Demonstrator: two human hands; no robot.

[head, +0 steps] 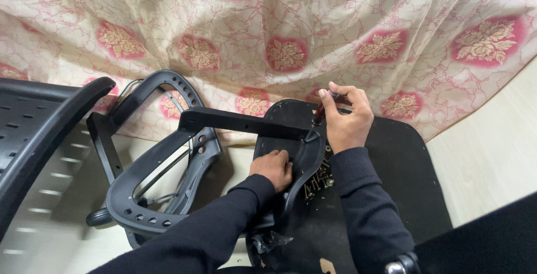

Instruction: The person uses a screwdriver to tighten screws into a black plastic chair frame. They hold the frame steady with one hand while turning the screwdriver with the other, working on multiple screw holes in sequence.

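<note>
the person sits over a black chair seat (403,167) turned underside up on the pale floor (492,156), both arms in dark sleeves. the right hand (347,118) is clenched around the dark red handle of a screwdriver (320,113), which stands nearly upright, its tip down at the spot where a flat black bracket arm (235,122) meets a curved black plastic piece (305,165) on the seat. the left hand (274,167) lies flat, fingers bent, pressing on that curved piece just left of the screwdriver tip; it grasps nothing that i can see.

between the two wrists a small heap of screws (318,180) lies on the seat, touching the edge of the curved piece. the bracket arm runs left to a black chair back frame (151,190), an open loop with holes along its rim, lying on the floor. further left the edge of another black perforated panel (39,123) fills the corner. behind everything hangs a cream cloth (335,22) with pink and gold flowers, draping down to the seat's far edge.
</note>
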